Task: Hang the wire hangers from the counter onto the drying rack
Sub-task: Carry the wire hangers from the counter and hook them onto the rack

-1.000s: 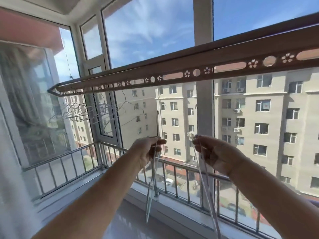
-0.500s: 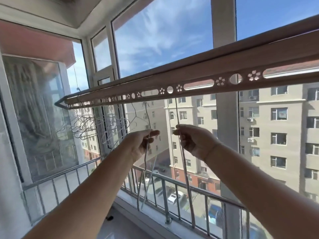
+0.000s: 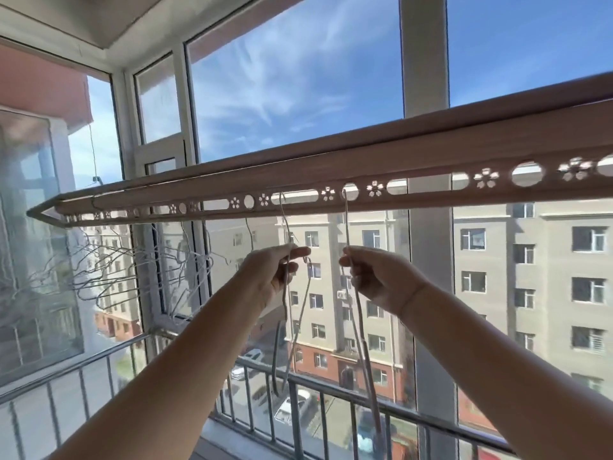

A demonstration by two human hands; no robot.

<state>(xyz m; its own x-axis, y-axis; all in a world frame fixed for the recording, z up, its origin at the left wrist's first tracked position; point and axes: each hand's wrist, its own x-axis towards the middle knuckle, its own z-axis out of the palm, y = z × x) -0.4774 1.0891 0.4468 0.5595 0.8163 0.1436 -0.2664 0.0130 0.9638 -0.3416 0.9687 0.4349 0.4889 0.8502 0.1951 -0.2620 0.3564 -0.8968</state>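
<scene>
Both hooks now reach the drying rack (image 3: 398,169), I note; left hand (image 3: 273,277) pinches left hanger (image 3: 276,353), right hand (image 3: 381,280) pinches right hanger (image 3: 363,343).

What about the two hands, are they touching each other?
Apart. The head view shows beige building wall in the gap between the left hand and the right hand.

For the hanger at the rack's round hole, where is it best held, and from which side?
Likely the straight neck below the hook, pinched from the room side, as the right hand does; the hanger hangs edge-on, hook in the rack.
</scene>
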